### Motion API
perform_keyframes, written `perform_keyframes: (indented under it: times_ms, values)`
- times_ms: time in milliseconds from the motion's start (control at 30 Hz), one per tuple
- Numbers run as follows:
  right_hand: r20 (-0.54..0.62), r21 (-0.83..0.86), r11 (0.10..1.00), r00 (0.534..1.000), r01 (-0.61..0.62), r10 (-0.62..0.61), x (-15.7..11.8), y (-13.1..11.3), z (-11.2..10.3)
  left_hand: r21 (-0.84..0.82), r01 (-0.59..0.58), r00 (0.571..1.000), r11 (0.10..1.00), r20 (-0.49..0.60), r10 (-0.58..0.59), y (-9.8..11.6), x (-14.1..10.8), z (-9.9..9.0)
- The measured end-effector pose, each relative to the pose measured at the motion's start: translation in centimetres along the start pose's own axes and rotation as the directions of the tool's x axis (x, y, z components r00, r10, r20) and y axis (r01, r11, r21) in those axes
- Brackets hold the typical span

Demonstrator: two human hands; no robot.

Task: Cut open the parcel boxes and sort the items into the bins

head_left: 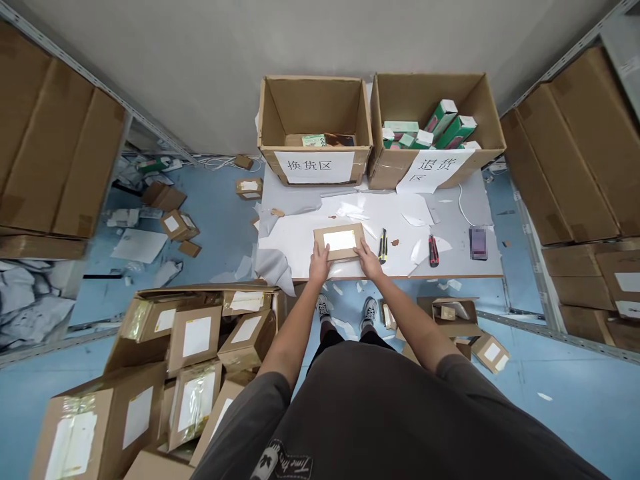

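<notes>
A small brown cardboard box (354, 233) with a white label on its upper face is at the front edge of the white table (310, 267). My left hand (319, 262) grips its left end, and my right hand (369, 259) grips its right end. I cannot tell whether its underside touches the tabletop. Just right of the box lies a yellow-and-black utility knife (383, 247). Farther right is a red-and-black utility knife (433, 251). Torn paper scraps (353, 212) lie behind the box.
Two large open cartons stand along the table's back: the left carton (314, 167) holds a few items, the right carton (385, 175) several green-and-white boxes. A phone-like object (478, 243) lies at the table's right. Labelled parcels (195, 360) are piled at lower left. Shelves with cartons (565, 160) flank both sides.
</notes>
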State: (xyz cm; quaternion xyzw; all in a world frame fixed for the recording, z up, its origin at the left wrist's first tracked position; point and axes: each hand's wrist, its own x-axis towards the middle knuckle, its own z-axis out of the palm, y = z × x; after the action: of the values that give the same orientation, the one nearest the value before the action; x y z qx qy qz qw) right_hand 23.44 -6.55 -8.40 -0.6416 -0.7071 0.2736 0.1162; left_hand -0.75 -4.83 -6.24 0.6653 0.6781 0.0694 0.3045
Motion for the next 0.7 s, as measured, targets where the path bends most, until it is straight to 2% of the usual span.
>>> perform_keyframes:
  times_ms: [200,300,400,500,600,700]
  values:
    - [-0.127,0.020,0.998,0.991,0.051,-0.048,1.2,-0.2,-3.4,-0.061,-0.101,0.992,0.993,-0.077,0.097,-0.1,0.8,-2.9]
    - [-0.130,0.012,0.997,0.989,0.071,-0.069,2.7,-0.2,-5.1,-0.113,-0.071,0.989,0.991,-0.140,0.054,0.7,2.5,-4.3]
    - [-0.117,0.001,1.000,0.993,-0.003,0.003,4.7,-0.3,-5.9,-0.157,-0.027,0.994,0.987,-0.108,0.010,1.4,4.4,-4.9]
    - [-0.125,-0.011,0.996,0.989,-0.083,0.081,5.9,-0.5,-6.1,-0.169,-0.025,0.998,0.985,-0.064,0.014,1.1,5.2,-5.1]
    - [-0.110,-0.058,0.996,0.992,-0.072,0.066,5.0,-0.8,-6.3,-0.120,-0.135,0.991,0.984,-0.021,0.133,-0.2,4.4,-5.4]
    - [-0.055,-0.101,0.995,0.998,0.002,-0.007,1.9,-1.1,-5.8,-0.063,-0.312,0.941,0.948,0.112,0.318,-1.5,2.7,-5.5]
